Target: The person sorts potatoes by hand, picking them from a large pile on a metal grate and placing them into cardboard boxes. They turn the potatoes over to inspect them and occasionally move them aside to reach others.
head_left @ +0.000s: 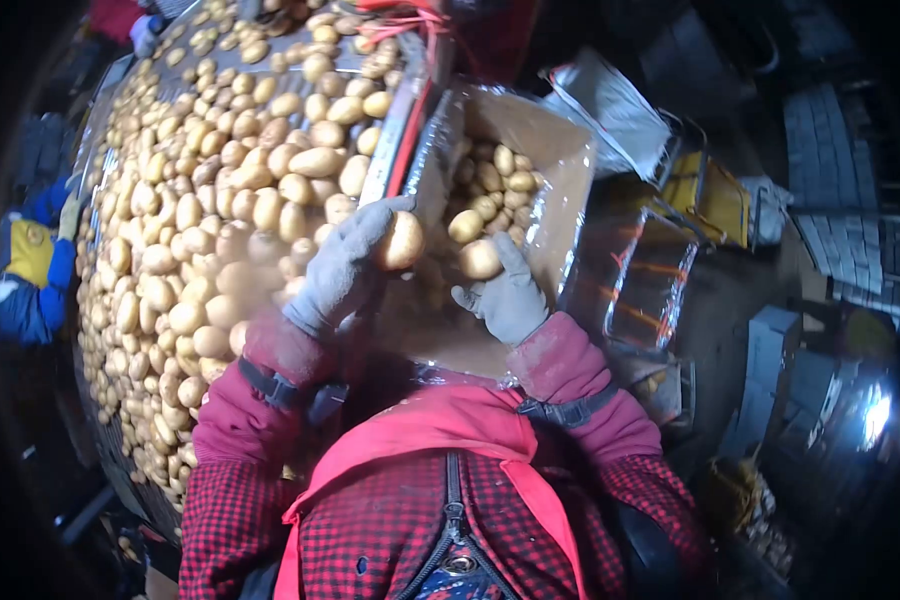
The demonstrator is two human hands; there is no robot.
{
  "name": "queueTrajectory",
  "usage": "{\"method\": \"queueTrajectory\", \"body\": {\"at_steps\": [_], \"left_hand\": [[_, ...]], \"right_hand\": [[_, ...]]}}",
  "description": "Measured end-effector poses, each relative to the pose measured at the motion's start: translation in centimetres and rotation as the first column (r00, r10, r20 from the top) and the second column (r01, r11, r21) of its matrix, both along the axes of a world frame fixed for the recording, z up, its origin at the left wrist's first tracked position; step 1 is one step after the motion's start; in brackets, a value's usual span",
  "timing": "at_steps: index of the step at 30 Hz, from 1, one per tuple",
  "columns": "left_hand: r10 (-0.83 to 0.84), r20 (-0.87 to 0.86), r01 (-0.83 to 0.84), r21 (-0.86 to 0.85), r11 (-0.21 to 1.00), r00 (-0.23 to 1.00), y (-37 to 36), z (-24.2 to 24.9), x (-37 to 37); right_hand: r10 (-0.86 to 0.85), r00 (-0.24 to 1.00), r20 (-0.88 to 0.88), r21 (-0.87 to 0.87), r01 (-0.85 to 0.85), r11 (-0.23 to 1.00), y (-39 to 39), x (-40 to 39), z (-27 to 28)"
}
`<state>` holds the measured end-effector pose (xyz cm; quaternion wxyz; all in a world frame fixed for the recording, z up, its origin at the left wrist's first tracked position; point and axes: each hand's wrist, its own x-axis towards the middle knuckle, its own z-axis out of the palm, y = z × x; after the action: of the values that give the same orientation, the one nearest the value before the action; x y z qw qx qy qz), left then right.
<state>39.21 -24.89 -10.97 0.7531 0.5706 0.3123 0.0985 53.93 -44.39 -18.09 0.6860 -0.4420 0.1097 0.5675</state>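
My left hand (345, 265), in a grey glove, grips a potato (402, 241) at the edge of the potato-covered table. Over the open carton, my right hand (512, 298), also gloved in grey, has its thumb and fingers around another potato (480, 259); its far side is hidden from me. Several potatoes (490, 178) lie inside the plastic-lined carton (560, 150), mostly toward its far end. Left of the carton spreads a thick layer of loose potatoes (210, 240) in mixed sizes.
A metal and red rail (395, 140) divides the potato table from the carton. To the right stand a metal frame with a clear bag (653, 280) and a yellow crate (710, 200). A co-worker in blue and yellow (32, 255) is at the far left; another gloved hand (146, 35) shows at the top left.
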Motion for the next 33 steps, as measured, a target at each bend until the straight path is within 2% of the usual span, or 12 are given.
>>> {"method": "queueTrajectory", "body": {"at_steps": [4, 8, 10, 12, 13, 14, 16, 18, 19, 23, 27, 33], "left_hand": [[-0.121, 0.099, 0.152, -0.411, 0.899, 0.988, -3.5, -2.8, 0.5], [-0.511, -0.017, 0.506, -0.116, 0.855, 0.859, -6.3, -0.9, 1.0], [-0.474, 0.014, 0.464, -0.234, 0.855, 0.880, -6.5, -0.4, 0.8], [-0.430, -0.046, 0.412, -0.210, 0.887, 0.902, -5.3, -1.2, -0.1], [-0.381, -0.102, 0.359, -0.185, 0.915, 0.919, -4.8, -1.7, -0.7], [-0.295, -0.100, 0.290, -0.064, 0.955, 0.950, -4.8, -2.2, -1.1], [-0.212, -0.167, 0.186, -0.160, 0.969, 0.963, -4.1, -3.4, -2.6], [-0.207, -0.128, 0.191, -0.124, 0.974, 0.970, -4.4, -3.4, -3.3], [-0.196, -0.092, 0.188, -0.084, 0.979, 0.976, -4.5, -3.4, -3.5], [-0.180, -0.048, 0.174, -0.116, 0.978, 0.982, -4.4, -3.4, -4.0], [-0.177, -0.033, 0.170, -0.149, 0.974, 0.984, -4.6, -3.4, -4.2], [-0.126, -0.097, 0.118, -0.081, 0.990, 0.987, -4.9, 1.8, -5.8]], "right_hand": [[0.036, 0.983, -0.180, -0.105, -0.055, 0.993, -3.0, -0.1, 0.9], [0.135, 0.962, -0.237, 0.011, -0.137, 0.991, -4.6, -0.7, -0.6], [0.106, 0.971, -0.216, 0.006, -0.107, 0.994, -5.6, -1.0, 0.3], [0.285, 0.904, 0.319, 0.031, -0.310, 0.950, -6.8, -0.1, 1.2], [0.129, 0.983, 0.131, 0.093, -0.141, 0.986, -7.2, 0.8, 1.0], [0.123, 0.958, 0.260, -0.012, -0.124, 0.992, -7.4, 1.7, 3.2], [-0.055, 0.993, 0.105, 0.146, 0.039, 0.988, -9.3, 4.9, 3.1], [-0.143, 0.978, 0.154, 0.227, 0.106, 0.968, -12.3, 8.1, 1.2], [-0.281, 0.955, 0.092, 0.169, 0.263, 0.950, -13.5, 9.2, 1.1], [-0.841, 0.539, -0.049, -0.016, 0.842, 0.540, -17.7, 13.5, -1.8], [-0.748, 0.663, 0.045, -0.087, 0.748, 0.658, -25.3, 14.6, -7.6], [-0.483, 0.876, 0.017, 0.133, 0.477, 0.869, -15.9, 11.6, -2.7]]}}
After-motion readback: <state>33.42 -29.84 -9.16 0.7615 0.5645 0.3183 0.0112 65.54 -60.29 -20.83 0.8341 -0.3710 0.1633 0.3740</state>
